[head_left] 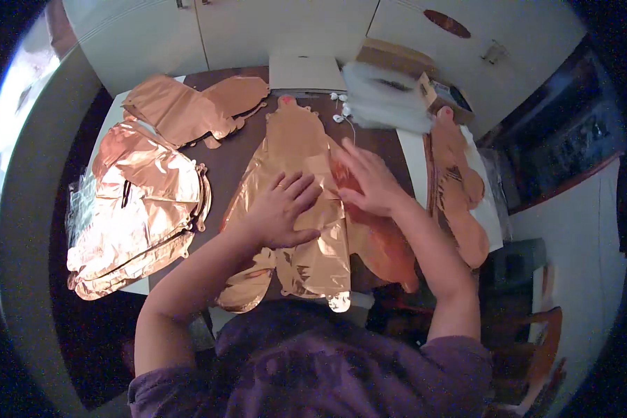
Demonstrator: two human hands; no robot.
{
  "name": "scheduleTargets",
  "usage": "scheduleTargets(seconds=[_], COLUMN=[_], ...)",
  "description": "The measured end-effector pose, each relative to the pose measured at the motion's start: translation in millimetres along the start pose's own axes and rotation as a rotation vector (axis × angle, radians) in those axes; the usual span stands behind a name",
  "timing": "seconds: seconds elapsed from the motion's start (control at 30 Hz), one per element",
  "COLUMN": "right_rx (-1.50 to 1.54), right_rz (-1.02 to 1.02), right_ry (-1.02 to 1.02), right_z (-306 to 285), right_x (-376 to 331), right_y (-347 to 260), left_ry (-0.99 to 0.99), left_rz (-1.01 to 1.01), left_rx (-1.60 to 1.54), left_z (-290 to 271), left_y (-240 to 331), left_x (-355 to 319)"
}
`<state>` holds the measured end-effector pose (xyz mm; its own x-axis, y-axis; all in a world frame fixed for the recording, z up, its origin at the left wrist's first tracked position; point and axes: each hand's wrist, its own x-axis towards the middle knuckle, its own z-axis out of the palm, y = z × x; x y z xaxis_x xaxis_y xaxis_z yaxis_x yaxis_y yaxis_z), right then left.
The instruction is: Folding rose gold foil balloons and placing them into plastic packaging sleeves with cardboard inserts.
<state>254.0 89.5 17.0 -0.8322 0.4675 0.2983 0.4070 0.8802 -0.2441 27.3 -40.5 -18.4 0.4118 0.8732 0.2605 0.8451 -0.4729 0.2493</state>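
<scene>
A flat, uninflated rose-gold foil balloon (296, 143) lies lengthwise on the dark brown table (383, 143) in front of me. My left hand (283, 209) lies palm down on its middle, fingers spread. My right hand (366, 180) presses flat on the balloon's right side, fingers pointing up and left. Neither hand grips anything; both rest on the foil.
A pile of crumpled foil balloons (139, 209) lies at the left, with more (188, 104) at the back left. Another flat balloon (460, 188) lies on a white sheet at the right. A cardboard box (404, 63) and clear plastic wrap (383, 97) sit at the back.
</scene>
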Motion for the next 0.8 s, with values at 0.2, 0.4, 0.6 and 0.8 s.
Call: scheduleTargets(seconds=[0.2, 0.4, 0.6, 0.8], right_rx=[-0.164, 0.0, 0.224, 0.952], right_rz=[0.756, 0.896, 0.667, 0.195], right_ry=[-0.132, -0.152, -0.107, -0.257], right_z=[-56.3, -40.7, -61.4, -23.3], right_x=[-89.6, -138.5, -88.5, -66.3], right_y=[-46.0, -58.3, -126.0, -115.5], left_ry=[0.042, 0.039, 0.084, 0.107], left_rz=[-0.012, -0.009, -0.016, 0.005], left_rx=[-0.048, -0.021, -0.065, -0.065], left_z=[3.6, 0.5, 3.0, 3.2], left_y=[-3.0, 1.4, -0.6, -4.1], left_x=[-5.6, -2.5, -5.3, -4.7])
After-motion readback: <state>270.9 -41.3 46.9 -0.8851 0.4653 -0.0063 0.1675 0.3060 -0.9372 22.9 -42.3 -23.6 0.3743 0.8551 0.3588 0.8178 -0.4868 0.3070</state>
